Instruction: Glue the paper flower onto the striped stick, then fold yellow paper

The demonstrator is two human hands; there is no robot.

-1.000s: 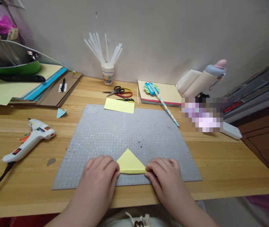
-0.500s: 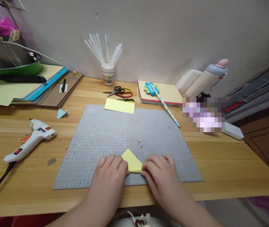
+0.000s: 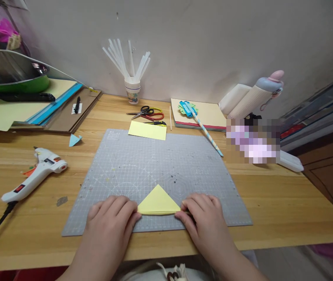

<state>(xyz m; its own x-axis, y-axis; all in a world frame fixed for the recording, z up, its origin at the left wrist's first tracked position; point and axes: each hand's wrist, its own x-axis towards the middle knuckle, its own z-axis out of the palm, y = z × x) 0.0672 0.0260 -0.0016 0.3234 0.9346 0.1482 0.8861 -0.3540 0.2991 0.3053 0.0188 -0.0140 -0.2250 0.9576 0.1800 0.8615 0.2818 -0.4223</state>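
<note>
A piece of yellow paper (image 3: 158,201), folded into a triangle with its tip pointing away from me, lies on the grey cutting mat (image 3: 143,164) near the mat's front edge. Several layers show along its near side. My left hand (image 3: 110,216) pinches the left corner between thumb and fingers. At the right corner, my right hand (image 3: 203,214) grips the paper in the same way. The fingers cover both end corners.
A yellow paper strip (image 3: 147,130), a utility knife (image 3: 156,123) and scissors (image 3: 145,113) lie behind the mat. To the left is a white glue gun (image 3: 37,171) with a cord. A paper cup (image 3: 133,93) of white sticks and a striped paper stick (image 3: 206,130) are farther back.
My left hand has slid left along the folded paper to its left corner, uncovering more of the triangle. My right hand has shifted slightly right and still holds the right corner.
</note>
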